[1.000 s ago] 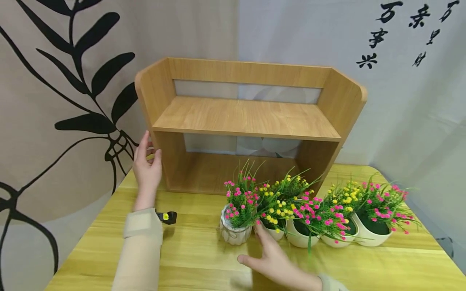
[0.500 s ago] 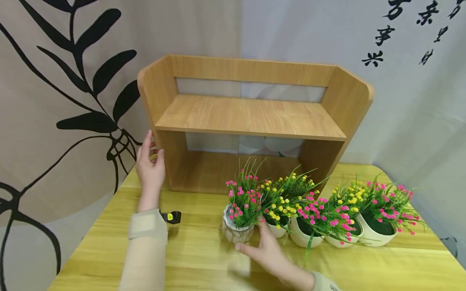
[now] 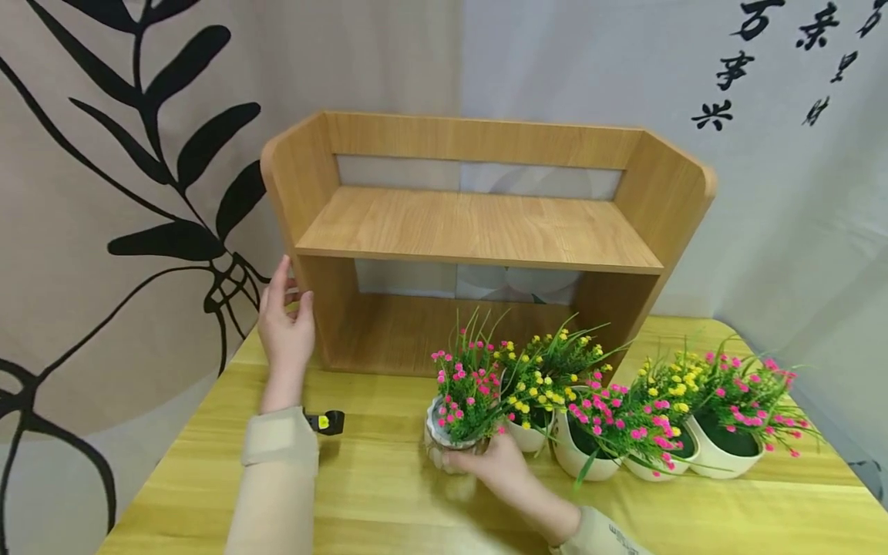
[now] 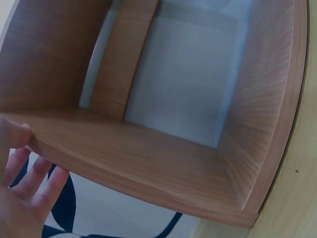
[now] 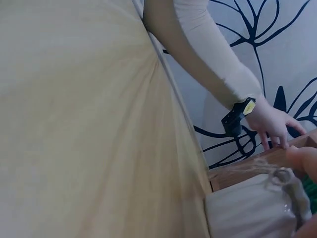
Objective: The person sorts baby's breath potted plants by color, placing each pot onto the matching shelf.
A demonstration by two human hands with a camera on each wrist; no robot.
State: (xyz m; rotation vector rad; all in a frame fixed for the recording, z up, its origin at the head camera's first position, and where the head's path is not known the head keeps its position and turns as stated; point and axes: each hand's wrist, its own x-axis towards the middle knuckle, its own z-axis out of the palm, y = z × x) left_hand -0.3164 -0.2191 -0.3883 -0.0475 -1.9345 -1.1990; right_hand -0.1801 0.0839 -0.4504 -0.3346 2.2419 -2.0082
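Note:
My right hand (image 3: 505, 469) grips a small whitish flower pot (image 3: 438, 449) from its right side, thumb at the front. Pink flowers and green grass (image 3: 468, 393) rise from this pot, which stands upright. Up close in the right wrist view, the pot (image 5: 250, 208) has twine tied round it; the fingers on its far side are hidden. My left hand (image 3: 286, 333) is at the left side panel of a two-tier wooden desk shelf (image 3: 479, 223). In the left wrist view its thumb and loosely bent fingers (image 4: 47, 191) lie at the panel's front edge.
To the right of the held pot stands a row of several white pots (image 3: 586, 455) with yellow and pink flowers, close together. The shelf stands at the back of the wood-grain table (image 3: 388, 501). A printed curtain (image 3: 555, 62) hangs behind it.
My right hand has moved in to the flower pot, and its thumb and fingers have closed round it. My left hand has kept its place at the shelf's side.

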